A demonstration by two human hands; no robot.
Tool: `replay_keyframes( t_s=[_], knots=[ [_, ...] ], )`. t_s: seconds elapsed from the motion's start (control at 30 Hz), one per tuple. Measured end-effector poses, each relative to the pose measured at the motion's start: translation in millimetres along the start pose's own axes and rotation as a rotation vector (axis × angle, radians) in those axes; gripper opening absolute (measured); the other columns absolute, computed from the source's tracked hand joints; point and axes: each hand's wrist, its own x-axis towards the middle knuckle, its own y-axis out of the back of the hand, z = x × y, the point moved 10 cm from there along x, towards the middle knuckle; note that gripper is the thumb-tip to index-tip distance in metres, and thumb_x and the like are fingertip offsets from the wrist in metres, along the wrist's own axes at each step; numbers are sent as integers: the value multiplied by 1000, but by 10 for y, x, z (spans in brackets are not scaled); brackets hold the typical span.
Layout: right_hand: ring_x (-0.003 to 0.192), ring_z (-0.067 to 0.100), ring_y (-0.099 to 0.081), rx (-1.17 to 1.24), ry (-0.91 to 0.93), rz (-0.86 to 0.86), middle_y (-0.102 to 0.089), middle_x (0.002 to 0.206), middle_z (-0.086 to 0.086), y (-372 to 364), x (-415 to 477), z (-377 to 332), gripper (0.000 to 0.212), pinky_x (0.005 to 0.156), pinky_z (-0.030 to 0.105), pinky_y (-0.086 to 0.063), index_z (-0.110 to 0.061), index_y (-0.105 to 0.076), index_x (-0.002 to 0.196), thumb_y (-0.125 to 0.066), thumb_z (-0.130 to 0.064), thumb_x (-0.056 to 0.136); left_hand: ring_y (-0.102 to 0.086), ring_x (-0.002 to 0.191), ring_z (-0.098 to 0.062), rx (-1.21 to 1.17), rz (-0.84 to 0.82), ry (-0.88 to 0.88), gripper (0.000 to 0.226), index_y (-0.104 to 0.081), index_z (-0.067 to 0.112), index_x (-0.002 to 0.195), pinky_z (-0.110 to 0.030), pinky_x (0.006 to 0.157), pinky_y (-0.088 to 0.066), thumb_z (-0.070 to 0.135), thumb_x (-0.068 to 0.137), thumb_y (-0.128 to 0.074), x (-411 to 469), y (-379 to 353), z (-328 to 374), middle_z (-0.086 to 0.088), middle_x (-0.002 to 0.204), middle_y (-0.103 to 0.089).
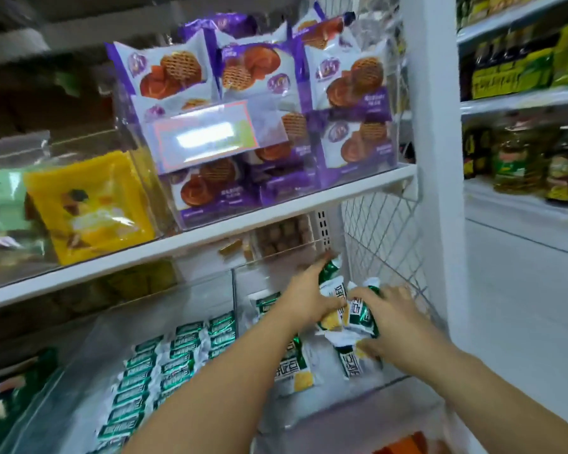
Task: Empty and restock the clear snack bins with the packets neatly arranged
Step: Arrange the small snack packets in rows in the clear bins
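— What sits on the white shelf (pixel 210 237)?
— Two clear bins side by side: the purple-packet bin (pixel 184 211) on the right, the yellow-packet bin (pixel 141 173) left of it.
— And below?
— The left lower bin (pixel 63 381) and the right lower bin (pixel 341 417), holding green-and-white packets (pixel 184 352) — their support is hidden.

I can't read a single word here. The green-and-white packets (pixel 358 317) at lower centre carry bold blocky characters, and the purple packets (pixel 253 68) at the top show a round logo, but both are too blurred to read. The price card (pixel 207 139) on the front of the upper clear bin (pixel 230 208) is washed out white.
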Motion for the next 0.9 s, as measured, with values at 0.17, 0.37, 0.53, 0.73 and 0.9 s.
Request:
replay_keyframes(
  t_s=[0.17, 0.37, 0.53, 0.73, 0.9],
  knots=[
    [117, 25, -46, 52, -10, -151, -49, 128, 6, -332, 133, 208, 59, 89, 31, -43, -36, -38, 134, -69, -30, 84, -38, 135, -16, 22, -164, 63, 88, -25, 21, 150, -14, 95, -29, 23, 80, -77, 193, -368, -249, 0, 153, -34],
    [119, 19, -48, 136, 16, -241, -48, 135, 2, -263, 103, 159, 58, 91, 25, -39, -32, -39, 139, -64, -35, 87, -50, 123, -23, 63, -122, 61, 82, -29, 22, 149, -21, 86, -44, 22, 82, -75, 202, -380, -245, -6, 147, -43],
    [120, 16, -49, 172, 2, -217, -45, 140, 0, -13, 43, 107, 48, 93, 23, -38, -30, -43, 137, -58, -38, 92, -49, 124, -20, -24, 41, 77, 62, -47, 23, 137, -21, 86, -39, 31, 82, -74, 77, -32, -125, -4, 138, -52],
    [73, 11, -58, 332, 23, 72, -57, 99, -5, 349, -12, 56, 25, 67, 29, -48, -36, -44, 97, -60, -18, 90, -63, 94, -14, -335, 169, 106, 30, -58, 28, 108, -21, 76, -52, 15, 85, -71, -302, 190, -10, 6, 108, -63],
    [92, 5, -63, 746, 39, 64, -61, 107, -11, 411, -69, -7, 54, 74, 18, -52, -31, -41, 108, -81, -20, 73, -69, 90, -26, -528, 269, 205, 31, -62, 30, 103, -44, 81, -57, 10, 82, -74, -580, 309, -104, -1, 107, -66]
  ],
)
